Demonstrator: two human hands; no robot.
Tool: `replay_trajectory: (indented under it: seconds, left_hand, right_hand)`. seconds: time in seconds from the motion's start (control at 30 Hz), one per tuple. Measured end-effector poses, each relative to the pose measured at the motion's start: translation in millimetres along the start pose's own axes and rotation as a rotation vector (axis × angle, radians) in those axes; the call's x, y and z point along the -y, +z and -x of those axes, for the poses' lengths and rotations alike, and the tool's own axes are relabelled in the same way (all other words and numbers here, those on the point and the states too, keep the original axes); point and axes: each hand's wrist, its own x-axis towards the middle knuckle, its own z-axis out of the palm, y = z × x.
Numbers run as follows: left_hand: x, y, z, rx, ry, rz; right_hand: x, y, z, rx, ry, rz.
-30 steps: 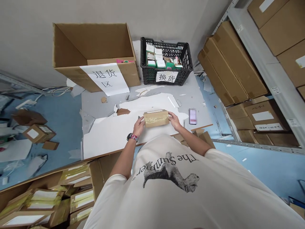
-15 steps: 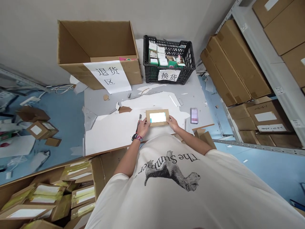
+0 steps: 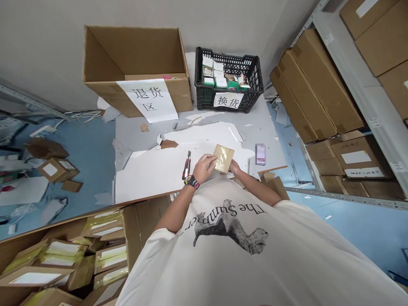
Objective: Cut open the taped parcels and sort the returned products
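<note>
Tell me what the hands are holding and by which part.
A small taped cardboard box: the left hand has its fingertips on the box's left side, and the right hand holds its near edge.

Grey wall [image 3: 47, 42], blue floor [image 3: 366, 225], white metal shelving [image 3: 352, 74].

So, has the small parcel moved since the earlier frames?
Yes: the parcel has shifted right, now almost directly below the black crate, and has turned.
</note>
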Motion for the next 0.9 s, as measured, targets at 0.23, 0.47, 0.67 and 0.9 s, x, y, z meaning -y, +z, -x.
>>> replay_trajectory:
  seconds: [0.23,0.47,0.67,0.9]
  left_hand:
    - [13,5.2,4,0.053,-0.238,0.26]
    - [42,-18.8,7,-0.049,-0.378,0.348]
    - [59,-53.9,8,-0.259,-0.429,0.197]
    - [82,-35.1,17,-0.144,-0.734,0.221]
  right_hand:
    - [-1,-10,4,0.015,0.099,-0.097]
    - [0,-1,3,0.043,0.132,-0.092]
    - [9,21,7,0.134,0.077,-0.049]
    - [19,23,19,-0.018,-0.218,0.129]
